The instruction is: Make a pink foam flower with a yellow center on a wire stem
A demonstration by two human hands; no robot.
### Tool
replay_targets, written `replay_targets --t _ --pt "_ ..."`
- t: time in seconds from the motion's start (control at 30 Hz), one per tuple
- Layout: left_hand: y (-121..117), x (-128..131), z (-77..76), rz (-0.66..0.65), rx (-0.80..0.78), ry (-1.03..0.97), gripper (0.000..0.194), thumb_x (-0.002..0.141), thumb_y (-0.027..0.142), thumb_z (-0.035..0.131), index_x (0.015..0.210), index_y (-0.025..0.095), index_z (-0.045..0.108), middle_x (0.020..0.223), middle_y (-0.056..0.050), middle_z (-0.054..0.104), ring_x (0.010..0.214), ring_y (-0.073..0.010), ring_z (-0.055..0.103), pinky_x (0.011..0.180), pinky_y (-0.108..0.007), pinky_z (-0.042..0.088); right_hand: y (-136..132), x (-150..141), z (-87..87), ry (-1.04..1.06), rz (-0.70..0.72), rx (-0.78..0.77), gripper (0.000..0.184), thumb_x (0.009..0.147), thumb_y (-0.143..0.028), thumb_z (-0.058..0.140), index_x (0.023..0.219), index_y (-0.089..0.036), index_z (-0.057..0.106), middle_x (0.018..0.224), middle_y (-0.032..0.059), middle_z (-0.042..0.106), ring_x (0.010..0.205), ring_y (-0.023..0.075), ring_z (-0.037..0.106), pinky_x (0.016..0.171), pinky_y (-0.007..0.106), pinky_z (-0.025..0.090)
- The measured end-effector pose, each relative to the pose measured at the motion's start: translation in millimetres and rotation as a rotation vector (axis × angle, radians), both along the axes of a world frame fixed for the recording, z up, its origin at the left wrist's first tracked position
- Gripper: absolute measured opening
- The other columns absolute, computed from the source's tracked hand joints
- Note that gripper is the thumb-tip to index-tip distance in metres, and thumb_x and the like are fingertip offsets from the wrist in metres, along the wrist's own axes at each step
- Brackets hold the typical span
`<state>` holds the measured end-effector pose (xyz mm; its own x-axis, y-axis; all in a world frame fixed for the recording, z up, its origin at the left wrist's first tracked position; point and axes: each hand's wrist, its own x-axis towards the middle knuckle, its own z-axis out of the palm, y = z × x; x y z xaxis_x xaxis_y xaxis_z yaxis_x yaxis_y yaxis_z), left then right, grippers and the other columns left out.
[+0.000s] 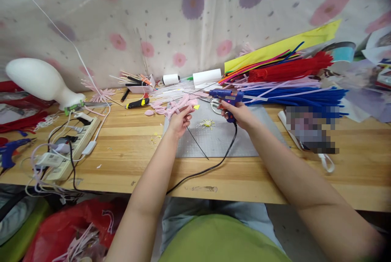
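Observation:
My right hand [236, 113] is wrapped round a blue hot glue gun [218, 93], its nozzle pointing left and a clear glue stick jutting from its back. A black cord runs down from the handle. The fingers of my left hand [180, 121] are pinched on a thin dark wire stem [198, 144], whose lower end slants down to the right. Fuzzy pink pieces [175, 109] lie just beyond that hand; whether any are attached to the stem I cannot tell. A small pale yellow spidery piece [207, 124] rests on the grey mat [220, 146] between my hands.
Blue pipe cleaners [305, 97] and red ones [287, 68] are piled at the back right. A phone [305, 127] lies right of the mat. On the left are a power strip [73, 148], a white foam head [42, 78] and another blue glue gun [12, 152].

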<state>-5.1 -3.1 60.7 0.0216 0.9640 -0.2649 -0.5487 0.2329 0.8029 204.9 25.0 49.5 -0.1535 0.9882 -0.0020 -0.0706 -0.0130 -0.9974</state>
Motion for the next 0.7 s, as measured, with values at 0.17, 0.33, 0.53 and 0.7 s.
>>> replay_targets --t 0.17,0.33,0.53,0.7 --pt "-1.8 -6.9 -2.4 0.044 -0.009 0.03 0.016 0.067 0.012 0.073 0.081 0.011 0.066 0.074 -0.002 0.065 0.044 0.0021 0.038 0.032 -0.008 0.014 -3.0 -12.9 7.5 -0.086 0.139 0.03 0.042 0.065 -0.059 0.069 0.066 -0.019 0.057 0.053 -0.0004 0.053 0.042 0.0075 0.039 0.039 0.024 0.03" --pt "-5.8 -4.6 -3.9 0.122 -0.02 0.15 0.022 0.064 0.012 0.075 0.083 0.011 0.065 0.071 -0.001 0.065 0.044 0.0012 0.04 0.034 -0.009 0.015 -4.9 -27.4 18.8 -0.006 0.08 0.005 0.036 0.061 -0.047 0.077 0.069 -0.02 0.055 0.057 -0.0011 0.057 0.046 0.0086 0.047 0.04 0.024 0.032" --pt "-9.0 4.9 7.9 0.063 0.051 0.17 0.02 0.066 0.016 0.073 0.083 0.011 0.063 0.069 -0.001 0.063 0.044 0.0007 0.04 0.035 -0.011 0.014 9.6 -50.0 22.9 0.352 -0.041 -0.166 0.037 0.055 -0.024 0.08 0.078 -0.021 0.051 0.071 -0.0029 0.06 0.064 0.0112 0.063 0.048 0.02 0.04" --pt "-10.7 9.3 18.8 0.02 0.096 0.229 0.018 0.065 0.015 0.072 0.079 0.012 0.062 0.066 -0.001 0.062 0.042 0.0001 0.037 0.036 -0.013 0.014 15.2 -67.7 22.0 0.376 -0.094 -0.259 0.035 0.057 -0.014 0.077 0.073 -0.02 0.047 0.064 -0.0038 0.057 0.064 0.0121 0.063 0.045 0.018 0.04"
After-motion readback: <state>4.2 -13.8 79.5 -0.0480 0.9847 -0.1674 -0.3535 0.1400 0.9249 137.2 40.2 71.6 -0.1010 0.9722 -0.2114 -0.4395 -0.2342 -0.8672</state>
